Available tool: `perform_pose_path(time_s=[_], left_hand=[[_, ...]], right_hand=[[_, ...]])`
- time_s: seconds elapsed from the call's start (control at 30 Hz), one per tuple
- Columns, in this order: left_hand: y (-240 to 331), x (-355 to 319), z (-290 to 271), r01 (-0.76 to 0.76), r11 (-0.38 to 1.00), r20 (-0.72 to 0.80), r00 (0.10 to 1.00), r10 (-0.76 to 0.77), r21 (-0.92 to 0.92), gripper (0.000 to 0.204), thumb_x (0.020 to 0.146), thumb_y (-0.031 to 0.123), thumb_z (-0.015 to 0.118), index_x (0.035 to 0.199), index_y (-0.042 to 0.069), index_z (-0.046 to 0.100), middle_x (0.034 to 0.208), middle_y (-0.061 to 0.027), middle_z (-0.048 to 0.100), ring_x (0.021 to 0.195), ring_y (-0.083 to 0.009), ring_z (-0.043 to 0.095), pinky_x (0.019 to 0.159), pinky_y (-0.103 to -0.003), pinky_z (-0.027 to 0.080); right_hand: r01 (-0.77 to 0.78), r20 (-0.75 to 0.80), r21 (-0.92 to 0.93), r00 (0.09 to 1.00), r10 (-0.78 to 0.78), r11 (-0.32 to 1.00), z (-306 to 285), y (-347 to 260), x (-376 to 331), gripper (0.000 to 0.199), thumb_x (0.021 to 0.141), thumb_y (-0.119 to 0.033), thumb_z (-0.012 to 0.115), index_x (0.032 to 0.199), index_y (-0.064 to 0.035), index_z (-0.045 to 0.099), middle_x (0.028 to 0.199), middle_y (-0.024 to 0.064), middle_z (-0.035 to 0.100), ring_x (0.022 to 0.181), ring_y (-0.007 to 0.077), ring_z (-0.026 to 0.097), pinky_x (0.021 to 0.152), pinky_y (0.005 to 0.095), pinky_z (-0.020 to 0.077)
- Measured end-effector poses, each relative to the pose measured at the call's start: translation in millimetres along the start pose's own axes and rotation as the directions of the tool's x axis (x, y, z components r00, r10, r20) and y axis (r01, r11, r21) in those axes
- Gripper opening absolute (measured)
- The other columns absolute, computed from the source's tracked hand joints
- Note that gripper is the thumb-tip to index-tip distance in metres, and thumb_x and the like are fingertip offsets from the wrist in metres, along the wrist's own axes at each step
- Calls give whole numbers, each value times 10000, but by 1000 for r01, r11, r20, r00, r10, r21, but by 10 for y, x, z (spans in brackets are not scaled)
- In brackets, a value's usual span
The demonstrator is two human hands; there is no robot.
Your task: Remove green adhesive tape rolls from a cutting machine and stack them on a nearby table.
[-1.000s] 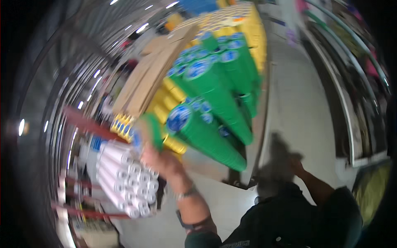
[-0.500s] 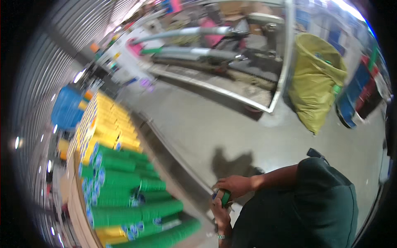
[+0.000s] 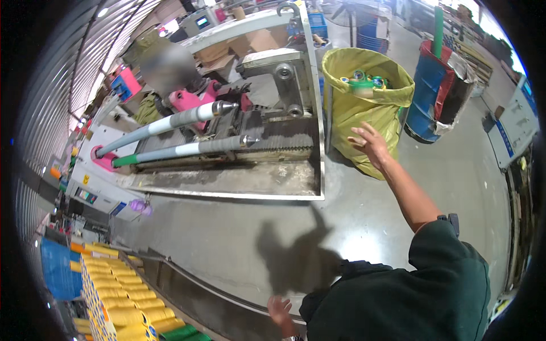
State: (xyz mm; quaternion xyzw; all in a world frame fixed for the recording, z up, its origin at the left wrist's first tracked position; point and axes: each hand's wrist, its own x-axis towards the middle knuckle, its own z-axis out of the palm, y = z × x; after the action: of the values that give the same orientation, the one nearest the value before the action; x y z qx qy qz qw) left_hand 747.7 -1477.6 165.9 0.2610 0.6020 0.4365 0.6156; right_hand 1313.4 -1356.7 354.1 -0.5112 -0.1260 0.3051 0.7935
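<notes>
My right hand (image 3: 371,145) is stretched out in front of a yellow sack (image 3: 341,111), fingers spread and holding nothing. At the sack's open mouth a green-and-tan piece (image 3: 361,89) shows as a blur, apart from my hand. Several small green and yellow roll pieces (image 3: 378,81) lie inside the sack; its depths are hidden. Low in the view, my left hand (image 3: 280,310) is open with its fingers apart, near the edge of the stack of yellow rolls (image 3: 122,295). A few green rolls (image 3: 185,333) show at the lower rim.
A machine with two long shafts (image 3: 182,149) stands ahead behind a metal frame edge (image 3: 256,197). Blue drums (image 3: 424,94) stand right of the sack, one holding a green tube (image 3: 438,31). A white cabinet (image 3: 515,128) is at far right. Grey floor (image 3: 227,233) lies between.
The green-and-brown piece has left my hands. My right arm has swung out toward the sack, and my hands have parted. The view has turned rightward, away from the roll stack.
</notes>
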Motion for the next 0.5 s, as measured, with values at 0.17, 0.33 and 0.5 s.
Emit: perform_pose_path(time_s=[0.17,0.33,0.5], left_hand=[[110,1065,-592,117,989,-212,973,-95,95,361,928,155,613,1242,65,460,1077,-152,599,737,-320,681,565,-364,552],[707,2054,-1002,53,997,-87,995,-58,-57,528,1000,270,527,1447,54,349,1222,-203,574,893,-342,676,736,-409,581],[1957,3177,-1260,81,997,-227,971,-77,7,506,1014,340,505,1368,-11,418,1177,-195,599,936,-300,665,802,-404,556]], right_hand=[[-134,475,-385,819,321,913,990,1358,-58,285,909,-136,689,1157,-25,606,977,60,671,863,167,669,732,315,548],[173,659,-640,625,419,749,2555,2436,-451,410,887,-76,681,1268,7,555,1170,137,646,1028,229,648,886,348,533],[857,902,-431,418,108,281,4641,2528,-197,625,764,-112,773,1339,-45,536,1284,228,576,1196,367,563,1048,444,444]])
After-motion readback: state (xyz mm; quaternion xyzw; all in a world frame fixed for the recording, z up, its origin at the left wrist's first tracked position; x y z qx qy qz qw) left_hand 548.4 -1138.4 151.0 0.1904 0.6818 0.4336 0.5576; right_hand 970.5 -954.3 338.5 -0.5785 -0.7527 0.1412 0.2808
